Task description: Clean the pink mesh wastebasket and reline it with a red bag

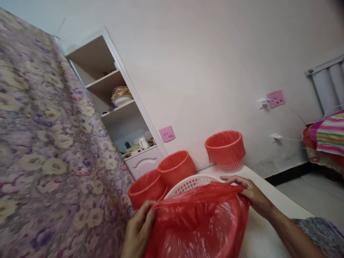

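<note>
A thin red plastic bag (201, 222) is spread open over a white mesh basket (188, 183) at the bottom centre. My left hand (138, 231) grips the bag's left edge. At the bag's upper right rim, my right hand (248, 193) pinches the plastic and pulls it over the basket. Both sit on a white table (268, 204).
Two red mesh baskets (176, 166) (146, 188) lie just behind the white one. A third red basket (225, 146) is stacked on a white one by the wall. A floral curtain (48, 143) hangs at left, a white shelf unit (120, 114) behind, a bed (326, 143) at far right.
</note>
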A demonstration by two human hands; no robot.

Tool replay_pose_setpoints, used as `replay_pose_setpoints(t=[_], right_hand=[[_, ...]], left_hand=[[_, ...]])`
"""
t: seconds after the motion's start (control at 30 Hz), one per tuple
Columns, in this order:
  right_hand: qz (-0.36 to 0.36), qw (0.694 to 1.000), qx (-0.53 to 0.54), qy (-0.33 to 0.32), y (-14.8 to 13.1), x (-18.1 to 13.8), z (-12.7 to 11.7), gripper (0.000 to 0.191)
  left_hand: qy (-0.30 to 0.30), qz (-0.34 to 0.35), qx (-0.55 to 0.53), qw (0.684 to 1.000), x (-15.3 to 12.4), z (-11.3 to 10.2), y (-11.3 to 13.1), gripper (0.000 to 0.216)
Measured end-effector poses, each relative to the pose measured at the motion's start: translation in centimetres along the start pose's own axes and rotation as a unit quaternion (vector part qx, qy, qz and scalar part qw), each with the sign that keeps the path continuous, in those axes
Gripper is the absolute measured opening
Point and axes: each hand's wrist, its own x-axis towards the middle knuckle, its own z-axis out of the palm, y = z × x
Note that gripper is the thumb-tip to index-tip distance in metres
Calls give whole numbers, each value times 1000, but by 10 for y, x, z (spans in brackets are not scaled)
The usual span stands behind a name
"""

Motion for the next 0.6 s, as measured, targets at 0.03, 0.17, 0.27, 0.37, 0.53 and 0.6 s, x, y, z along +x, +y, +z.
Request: replay_pose_setpoints(t=[0.03, 0.17, 0.27, 0.37, 0.53, 0.6], right_hand=[[2, 1000, 1, 0, 1, 1, -1, 18], [-3, 1000, -1, -7, 7, 3, -3, 20], [4, 1000, 8, 6, 8, 5, 0, 22], [12, 999, 22, 42, 6, 5, 8, 22], [10, 992, 79, 102, 5, 5, 26, 29], [21, 987, 106, 118, 7, 6, 32, 30]], left_hand=[[-23, -6, -1, 1000, 15, 1, -9, 33], [-38, -29, 39, 998, 61, 13, -52, 34], [-57, -49, 49, 996, 76, 25, -75, 34], [-67, -63, 40, 995, 82, 34, -88, 34], [-73, -78, -10, 994, 97, 41, -101, 36], [-81, -92, -39, 992, 104, 45, -109, 37]])
